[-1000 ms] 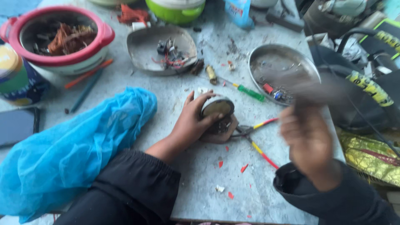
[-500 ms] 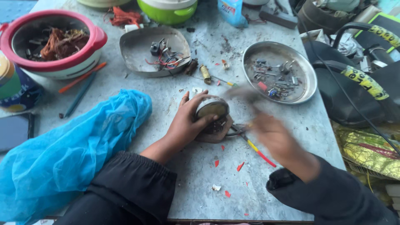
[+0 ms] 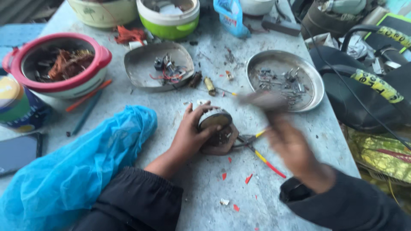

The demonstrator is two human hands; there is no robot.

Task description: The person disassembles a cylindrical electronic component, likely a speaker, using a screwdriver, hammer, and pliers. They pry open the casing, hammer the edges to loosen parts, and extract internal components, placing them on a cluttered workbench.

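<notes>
Left hand (image 3: pixel 188 136) on a small round metal-and-brown motor part (image 3: pixel 216 130) mid-worktop (image 3: pixel 205 188).
Its fingers wrap the part's left side; the blurred right hand (image 3: pixel 287 141) hangs just right of it, over red-and-yellow-handled pliers (image 3: pixel 257 150), its grip impossible to tell. The left is nearer.

Motion blur smears the right hand (image 3: pixel 284 137) above the bench (image 3: pixel 205 188), leaving its fingers and any grip unreadable. The left hand (image 3: pixel 190 134) covers part of a round motor part (image 3: pixel 216 122). Small pieces in the steel dish (image 3: pixel 314 92) are too tiny to identify.
</notes>
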